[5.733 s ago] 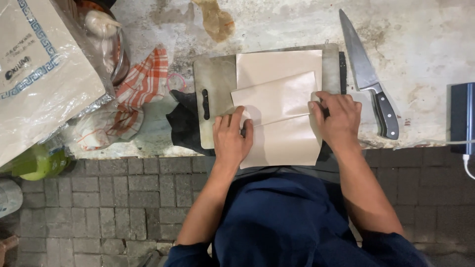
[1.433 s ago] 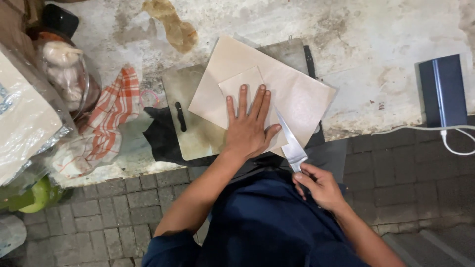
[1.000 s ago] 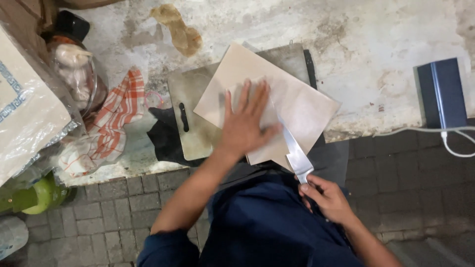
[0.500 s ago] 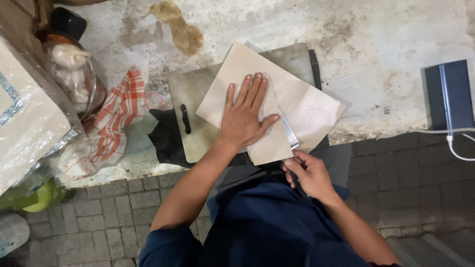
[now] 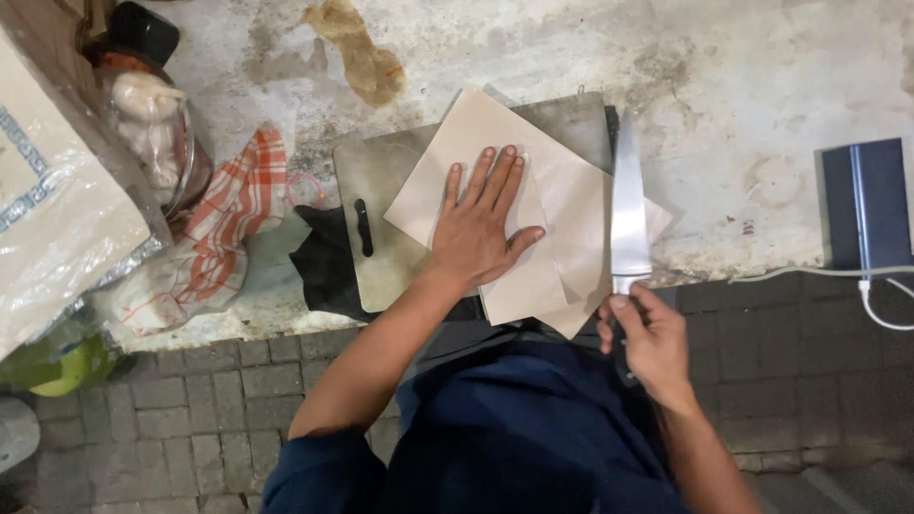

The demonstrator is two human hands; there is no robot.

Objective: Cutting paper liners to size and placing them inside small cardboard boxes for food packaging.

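Note:
My left hand point(image 5: 481, 228) lies flat, fingers spread, on a stack of tan paper sheets point(image 5: 562, 205) that rests on a grey cutting board point(image 5: 381, 205). My right hand point(image 5: 647, 338) grips the dark handle of a large kitchen knife point(image 5: 628, 205). Its broad blade lies over the right part of the paper, tip pointing away from me. The paper overhangs the worktop's front edge near my body.
The board sits on a stained concrete worktop point(image 5: 743, 76). A red checked cloth point(image 5: 224, 228) and a black cloth point(image 5: 324, 266) lie to its left. A bagged jar point(image 5: 143, 105) and a wrapped box point(image 5: 48, 219) stand far left. A dark power bank point(image 5: 866, 205) with white cable lies right.
My right hand picked the knife up from the worktop, brought it near my body, then swung the blade up over the paper's right side. My left hand has stayed pressed on the sheets.

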